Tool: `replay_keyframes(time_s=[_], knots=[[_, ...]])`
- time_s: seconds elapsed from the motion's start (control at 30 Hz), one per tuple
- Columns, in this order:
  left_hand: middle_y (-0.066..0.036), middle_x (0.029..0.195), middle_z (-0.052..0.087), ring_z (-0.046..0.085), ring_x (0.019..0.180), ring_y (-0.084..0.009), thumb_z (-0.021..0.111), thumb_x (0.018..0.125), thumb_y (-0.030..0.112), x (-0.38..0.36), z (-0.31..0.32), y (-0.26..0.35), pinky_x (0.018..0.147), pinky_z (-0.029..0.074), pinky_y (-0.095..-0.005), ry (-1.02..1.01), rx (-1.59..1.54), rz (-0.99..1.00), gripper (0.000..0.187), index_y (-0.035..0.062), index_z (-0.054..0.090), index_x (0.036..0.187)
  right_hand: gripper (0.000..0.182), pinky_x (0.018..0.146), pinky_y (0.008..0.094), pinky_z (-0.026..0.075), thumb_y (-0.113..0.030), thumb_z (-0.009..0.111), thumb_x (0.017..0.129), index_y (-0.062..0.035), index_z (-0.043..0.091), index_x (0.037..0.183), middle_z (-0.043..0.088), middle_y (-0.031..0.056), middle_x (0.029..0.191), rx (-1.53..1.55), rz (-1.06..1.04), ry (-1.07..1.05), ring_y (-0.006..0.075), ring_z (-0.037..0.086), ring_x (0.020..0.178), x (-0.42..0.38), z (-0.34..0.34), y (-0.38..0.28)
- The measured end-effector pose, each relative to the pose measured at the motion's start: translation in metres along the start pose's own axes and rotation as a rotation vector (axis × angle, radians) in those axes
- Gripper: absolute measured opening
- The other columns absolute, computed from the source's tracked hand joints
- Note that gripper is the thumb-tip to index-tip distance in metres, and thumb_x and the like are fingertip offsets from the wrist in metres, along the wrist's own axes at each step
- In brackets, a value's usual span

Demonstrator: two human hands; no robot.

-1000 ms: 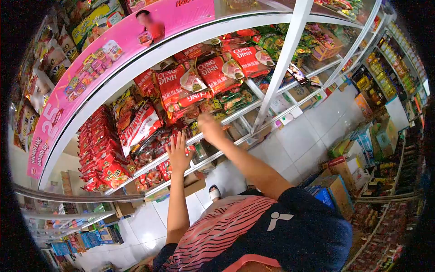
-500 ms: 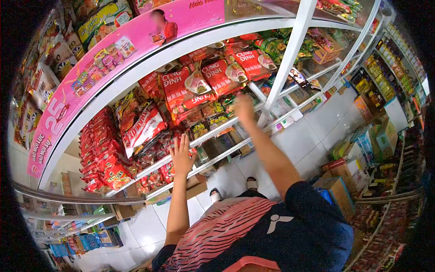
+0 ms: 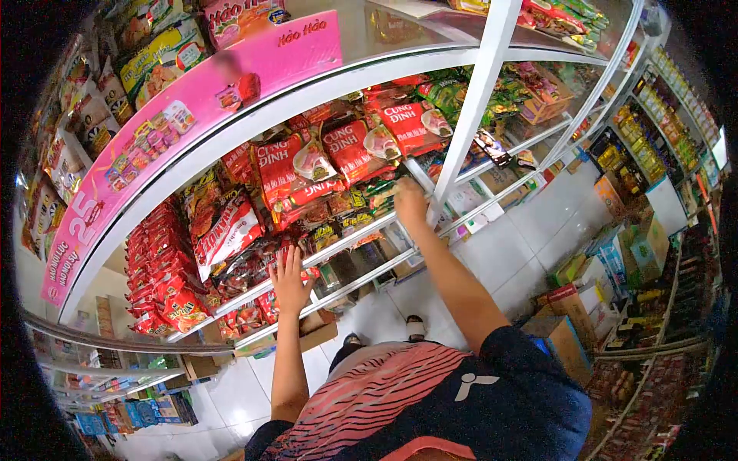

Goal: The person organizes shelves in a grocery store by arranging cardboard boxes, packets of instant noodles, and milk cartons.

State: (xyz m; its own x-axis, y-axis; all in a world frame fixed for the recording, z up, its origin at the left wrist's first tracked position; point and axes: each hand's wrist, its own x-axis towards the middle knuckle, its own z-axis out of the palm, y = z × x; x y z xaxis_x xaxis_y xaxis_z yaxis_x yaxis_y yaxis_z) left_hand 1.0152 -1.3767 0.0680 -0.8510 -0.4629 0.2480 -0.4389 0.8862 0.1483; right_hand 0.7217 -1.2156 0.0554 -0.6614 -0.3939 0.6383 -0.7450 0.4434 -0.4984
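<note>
My left hand [image 3: 290, 283] lies with spread fingers at the front rail [image 3: 338, 243] of the display shelf, beside dark red noodle packets. Farther right, my right hand [image 3: 410, 201] is at the shelf's front edge, near the white upright post [image 3: 470, 115]. Its fingers look curled, and what they hold, if anything, is hidden behind the hand. Just left of it are small green packets [image 3: 382, 190]. Large red "Cung Đình" noodle bags [image 3: 354, 150] lie behind both hands. A red and white noodle bag [image 3: 229, 234] lies left of my left hand.
A pink promotional banner [image 3: 192, 146] runs along the upper shelf. Stacked red packets [image 3: 157, 265] fill the shelf's left end. Cardboard boxes [image 3: 565, 342] stand on the right of the tiled floor [image 3: 530, 223]. More stocked shelves [image 3: 646, 146] line the far right.
The view has shifted, so the shelf sits slightly lower and farther left. My right hand, blurred before, now shows more sharply at the shelf edge. My left hand stays at the rail.
</note>
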Motion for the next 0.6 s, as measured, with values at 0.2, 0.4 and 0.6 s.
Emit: replay_keyframes(time_s=[0.2,0.4,0.6], knots=[[-0.003,0.141,0.025,0.020,0.130,-0.0289,0.064,0.069,0.031,0.001,0.003,0.000,0.103,0.012,-0.0516,-0.022,0.025,-0.032,0.077,0.0139,0.027,0.135,0.014,0.075,0.0400,0.045,-0.007,0.056,0.066,-0.0038,0.056,0.080,0.055,0.0148,0.093,0.198,-0.165,-0.225,0.0316,0.053,0.089,-0.042,0.025,-0.120],[-0.003,0.142,0.022,0.017,0.131,-0.0292,0.064,0.069,0.034,-0.001,-0.003,-0.004,0.103,0.011,-0.0529,-0.056,-0.003,0.019,0.080,0.0130,0.025,0.136,0.013,0.074,0.0428,0.044,-0.003,0.048,0.070,-0.0029,0.055,0.081,0.056,0.0166,0.090,0.190,-0.155,-0.215,0.0335,0.052,0.089,-0.013,0.021,-0.024],[-0.005,0.143,0.018,0.015,0.130,-0.0331,0.065,0.068,0.036,0.001,-0.009,-0.005,0.102,0.011,-0.0551,-0.118,-0.038,0.028,0.085,0.0105,0.021,0.137,0.015,0.076,0.0407,0.044,-0.004,0.047,0.072,0.0002,0.057,0.082,0.056,0.0187,0.089,-0.072,0.110,-0.015,0.0345,0.054,0.084,-0.002,0.004,-0.021]])
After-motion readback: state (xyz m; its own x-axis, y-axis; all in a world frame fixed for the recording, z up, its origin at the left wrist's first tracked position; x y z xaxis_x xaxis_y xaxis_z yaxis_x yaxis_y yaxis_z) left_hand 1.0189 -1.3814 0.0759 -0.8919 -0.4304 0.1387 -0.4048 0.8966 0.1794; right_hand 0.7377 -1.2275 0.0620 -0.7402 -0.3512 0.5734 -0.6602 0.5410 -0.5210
